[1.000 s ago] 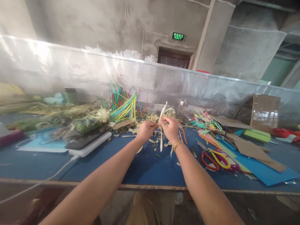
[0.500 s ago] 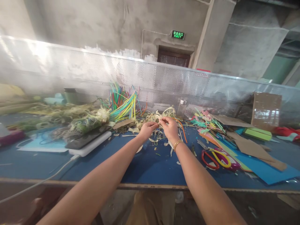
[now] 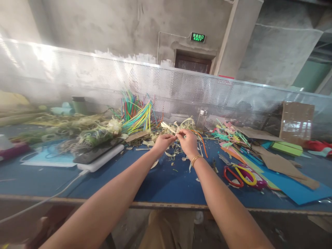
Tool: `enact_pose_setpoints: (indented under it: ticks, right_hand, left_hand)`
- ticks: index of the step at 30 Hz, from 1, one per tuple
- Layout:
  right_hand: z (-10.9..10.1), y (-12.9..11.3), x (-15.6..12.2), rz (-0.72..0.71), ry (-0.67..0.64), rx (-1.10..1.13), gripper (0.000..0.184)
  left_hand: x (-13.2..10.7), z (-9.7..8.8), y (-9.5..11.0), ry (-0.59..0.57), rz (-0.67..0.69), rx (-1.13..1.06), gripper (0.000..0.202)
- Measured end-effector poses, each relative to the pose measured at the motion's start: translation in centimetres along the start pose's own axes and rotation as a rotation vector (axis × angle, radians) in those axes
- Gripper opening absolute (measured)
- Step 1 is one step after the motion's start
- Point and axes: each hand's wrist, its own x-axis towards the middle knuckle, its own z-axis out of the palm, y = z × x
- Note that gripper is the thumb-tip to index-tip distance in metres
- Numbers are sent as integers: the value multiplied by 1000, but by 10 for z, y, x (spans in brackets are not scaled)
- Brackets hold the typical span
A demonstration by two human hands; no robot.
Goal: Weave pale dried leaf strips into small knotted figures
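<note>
Our left hand (image 3: 163, 143) and right hand (image 3: 188, 141) pinch tight on strip (image 3: 168, 127), near end; long axis toward ten o'clock.

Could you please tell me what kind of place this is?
Probably a handicraft workshop: the blue table holds scissors, a bundle of colourful stems and scattered pale scraps.

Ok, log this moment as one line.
left hand: pinched at pale strip | right hand: pinched at same strip | scissors: on blue table, unheld
</note>
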Motion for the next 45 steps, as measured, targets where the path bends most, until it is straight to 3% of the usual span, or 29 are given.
enact_pose_setpoints:
  ticks: [4, 12, 19, 27, 30, 34, 40, 45]
  right_hand:
    - [0, 0, 0, 4, -7, 2, 5]
    - [-3, -13, -3, -105, -76, -132, 7]
    - [-10, -28, -3, -218, -122, -238, 16]
    - [-10, -37, -5, -276, -261, -274, 30]
    - [-7, -30, -4, -196, -187, -170, 35]
    - [-7, -17, -2, -62, -61, -43, 25]
    - [-8, -13, -1, -20, -18, -161, 16]
    - [-9, -15, -2, -21, -1, -211, 15]
  left_hand:
    - [2, -2, -4, -33, -30, -62, 33]
    - [6, -5, -2, 94, -135, -280, 20]
    - [3, -5, 9, 37, -148, -459, 14]
    - [12, -19, -1, 14, -58, -366, 23]
    - [15, -21, -4, 46, -26, -288, 31]
    - [15, -17, -8, 51, 4, -154, 37]
    - [10, -11, -6, 41, 109, 43, 34]
    - [5, -9, 1, 45, 175, 59, 32]
